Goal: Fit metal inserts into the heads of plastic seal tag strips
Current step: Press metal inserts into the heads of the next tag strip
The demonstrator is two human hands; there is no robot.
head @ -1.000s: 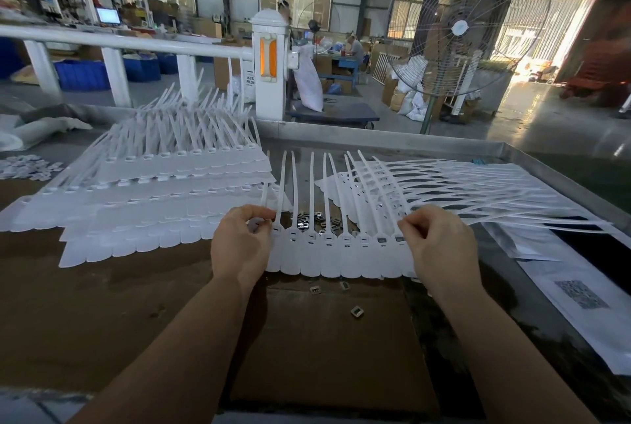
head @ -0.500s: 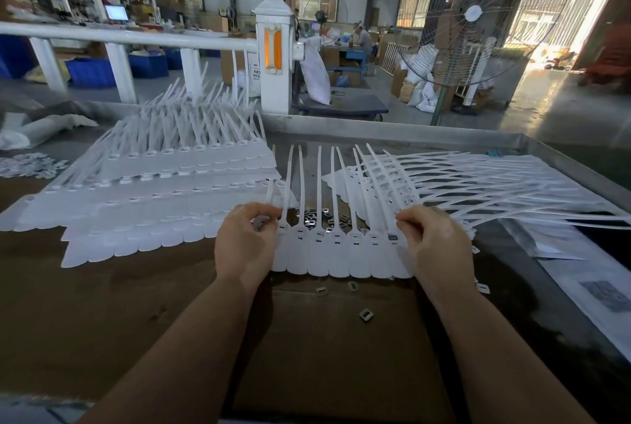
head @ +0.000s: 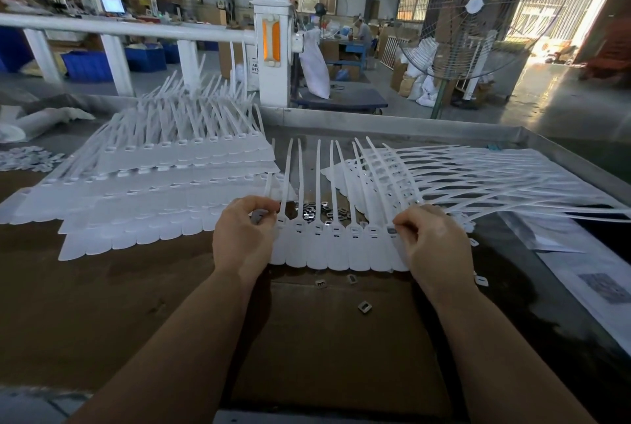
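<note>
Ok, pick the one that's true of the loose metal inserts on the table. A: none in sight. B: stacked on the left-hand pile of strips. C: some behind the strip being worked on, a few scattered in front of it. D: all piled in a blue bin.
C: a cluster of metal inserts shows between the tails of the held strip, and stray inserts lie on the table nearer the person.

A joined row of white plastic seal tag strips lies flat on the brown tabletop, rounded tag ends toward the viewer, thin tails pointing away. Small rectangular metal inserts lie heaped just behind its slotted heads, and a few are scattered in front.
</note>
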